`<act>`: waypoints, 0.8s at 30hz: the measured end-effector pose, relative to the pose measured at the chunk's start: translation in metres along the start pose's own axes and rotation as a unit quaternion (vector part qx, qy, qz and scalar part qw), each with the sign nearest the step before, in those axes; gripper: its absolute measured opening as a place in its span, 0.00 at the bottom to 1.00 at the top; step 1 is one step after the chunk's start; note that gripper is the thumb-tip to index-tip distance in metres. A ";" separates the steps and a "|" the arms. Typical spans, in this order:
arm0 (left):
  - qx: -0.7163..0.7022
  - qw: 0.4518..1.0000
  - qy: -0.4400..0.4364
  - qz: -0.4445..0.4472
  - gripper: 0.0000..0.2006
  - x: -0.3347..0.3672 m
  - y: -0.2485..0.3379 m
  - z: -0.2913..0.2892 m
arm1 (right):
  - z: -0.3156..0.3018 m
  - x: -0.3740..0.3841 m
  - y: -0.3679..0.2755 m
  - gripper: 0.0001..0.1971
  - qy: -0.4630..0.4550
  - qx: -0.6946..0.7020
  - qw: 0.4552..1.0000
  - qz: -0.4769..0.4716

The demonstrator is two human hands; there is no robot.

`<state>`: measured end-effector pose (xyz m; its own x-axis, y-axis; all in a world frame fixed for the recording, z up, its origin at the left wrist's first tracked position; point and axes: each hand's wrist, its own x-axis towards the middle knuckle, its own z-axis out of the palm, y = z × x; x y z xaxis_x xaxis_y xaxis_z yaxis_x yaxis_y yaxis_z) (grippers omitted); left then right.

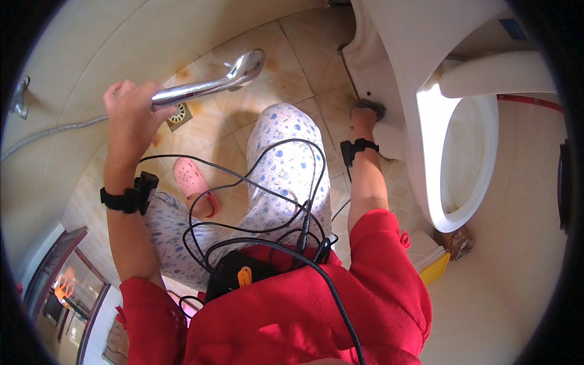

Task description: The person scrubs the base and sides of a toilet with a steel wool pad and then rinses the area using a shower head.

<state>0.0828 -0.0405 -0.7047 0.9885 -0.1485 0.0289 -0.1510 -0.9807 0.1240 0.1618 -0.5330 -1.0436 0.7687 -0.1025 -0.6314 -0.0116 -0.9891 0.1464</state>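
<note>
My left hand (135, 106) is closed around the handle of a chrome hand shower (204, 89), its head pointing away to the right over the tiled floor. No water stream can be made out from it. A grey metal hose (58, 131) runs from behind that hand to the left. Down at the side of the white toilet's base (378, 79), my right hand (364, 118) is closed on a dark grey scouring pad (378, 108), which touches the base. Most of the pad is hidden by the fingers. Both wrists wear black straps with small boxes.
A square floor drain (179, 115) lies beneath the hand shower. Black cables (267, 185) loop across my lap. A pink clog (190, 176) is on one foot. The toilet's open seat (486, 158) juts out at right. A yellow-edged item (435, 269) stands below it. A wall fitting (20, 97) is at left.
</note>
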 end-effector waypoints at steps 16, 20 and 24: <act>-0.007 0.999 0.037 0.018 0.13 -0.014 0.000 -0.006 | -0.011 -0.075 -0.054 0.18 0.027 0.032 0.998 -0.042; -0.010 0.998 0.054 0.007 0.13 -0.025 -0.012 -0.004 | -0.027 -0.120 -0.055 0.30 0.244 -0.029 0.969 0.015; 0.006 0.998 0.054 0.023 0.13 -0.025 -0.009 -0.009 | -0.056 -0.124 -0.032 0.33 0.161 0.065 0.981 0.088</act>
<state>0.0595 -0.0270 -0.6979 0.9734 -0.1803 0.1413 -0.1961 -0.9747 0.1075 0.1027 -0.4825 -0.9268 0.9092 -0.2558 -0.3285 -0.2286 -0.9661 0.1197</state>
